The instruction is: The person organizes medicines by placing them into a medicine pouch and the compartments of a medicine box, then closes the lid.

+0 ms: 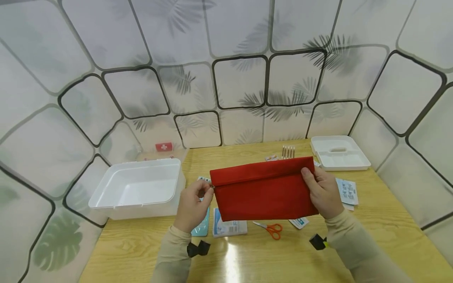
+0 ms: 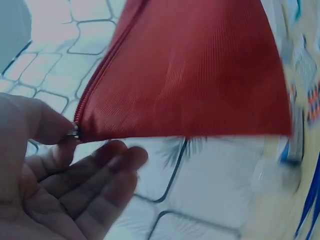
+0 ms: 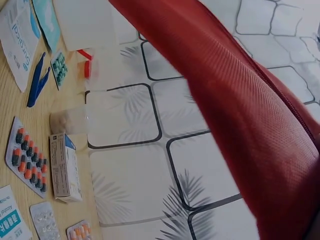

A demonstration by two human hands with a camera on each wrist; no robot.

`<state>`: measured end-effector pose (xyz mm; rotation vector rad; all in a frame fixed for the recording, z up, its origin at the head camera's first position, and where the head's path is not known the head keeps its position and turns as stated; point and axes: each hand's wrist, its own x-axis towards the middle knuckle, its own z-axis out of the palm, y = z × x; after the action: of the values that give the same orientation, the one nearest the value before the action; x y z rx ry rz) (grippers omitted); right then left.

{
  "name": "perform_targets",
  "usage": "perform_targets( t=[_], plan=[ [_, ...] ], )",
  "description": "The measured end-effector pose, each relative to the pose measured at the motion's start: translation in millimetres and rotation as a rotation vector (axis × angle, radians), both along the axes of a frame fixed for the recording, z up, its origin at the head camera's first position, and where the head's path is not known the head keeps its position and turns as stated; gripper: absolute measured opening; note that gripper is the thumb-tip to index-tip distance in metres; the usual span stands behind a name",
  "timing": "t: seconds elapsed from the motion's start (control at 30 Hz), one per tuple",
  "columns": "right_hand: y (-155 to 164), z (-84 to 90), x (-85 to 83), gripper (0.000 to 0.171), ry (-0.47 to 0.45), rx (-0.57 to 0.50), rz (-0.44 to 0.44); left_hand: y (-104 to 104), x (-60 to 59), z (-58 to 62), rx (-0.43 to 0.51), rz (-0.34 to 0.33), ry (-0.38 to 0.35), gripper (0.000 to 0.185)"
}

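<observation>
A red fabric zip pouch (image 1: 265, 198) is held up above the table, stretched between both hands, its zipper running along the upper part. At the pouch's left end, the left hand (image 1: 194, 202) pinches the metal zipper pull (image 2: 74, 131) between thumb and index finger. The other fingers of that hand are loosely bent below it in the left wrist view. The right hand (image 1: 323, 192) grips the pouch's upper right end, thumb on the front and fingers hidden behind. In the right wrist view the pouch (image 3: 235, 110) fills the right side.
An open white box (image 1: 138, 204) stands at left, a white divided tray (image 1: 354, 162) at back right. Orange-handled scissors (image 1: 274, 230) and a white-and-blue packet (image 1: 230, 230) lie below the pouch. Blue tweezers (image 3: 37, 82), a capsule blister pack (image 3: 27, 160) and a small carton (image 3: 65, 167) are on the table.
</observation>
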<state>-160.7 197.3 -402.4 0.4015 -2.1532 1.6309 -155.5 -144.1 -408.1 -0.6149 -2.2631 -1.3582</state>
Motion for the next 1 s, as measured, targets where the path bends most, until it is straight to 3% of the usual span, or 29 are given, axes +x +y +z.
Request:
perform_targets(
  t=[0.07, 0.2, 0.3, 0.37, 0.47, 0.67, 0.9, 1.0],
  plan=[
    [0.5, -2.8, 0.2, 0.022, -0.001, -0.014, 0.011, 1.4, 1.9, 1.0, 0.182, -0.087, -0.162, 0.007],
    [-1.8, -4.7, 1.7, 0.021, 0.028, -0.031, 0.041, 8.5, 4.4, 1.9, 0.501, -0.256, -0.405, 0.027],
    [-6.5, -5.8, 3.4, 0.021, 0.037, -0.047, 0.069, 14.8, 3.4, -1.1, 0.568, -0.329, -0.518, 0.033],
    [-10.0, -7.1, 3.9, 0.021, 0.037, -0.058, 0.078, 18.1, 2.9, -3.9, 0.553, -0.322, -0.552, 0.034],
    [-14.8, -9.2, 2.8, 0.02, 0.045, -0.045, 0.066, 21.6, 3.7, -6.7, 0.493, -0.256, -0.503, 0.033],
    [-23.4, -7.8, -0.7, 0.02, 0.01, -0.083, 0.063, 27.3, 5.3, -6.7, 0.314, -0.124, -0.274, 0.022],
    [-40.3, -1.9, -3.0, 0.032, -0.151, -0.39, -0.049, 35.7, 15.5, 15.2, 0.332, -0.055, -0.134, 0.022],
    [-44.8, -1.4, -4.2, 0.036, -0.161, -0.422, -0.066, 39.8, 18.0, 18.7, 0.347, -0.018, -0.081, 0.019]
  ],
)
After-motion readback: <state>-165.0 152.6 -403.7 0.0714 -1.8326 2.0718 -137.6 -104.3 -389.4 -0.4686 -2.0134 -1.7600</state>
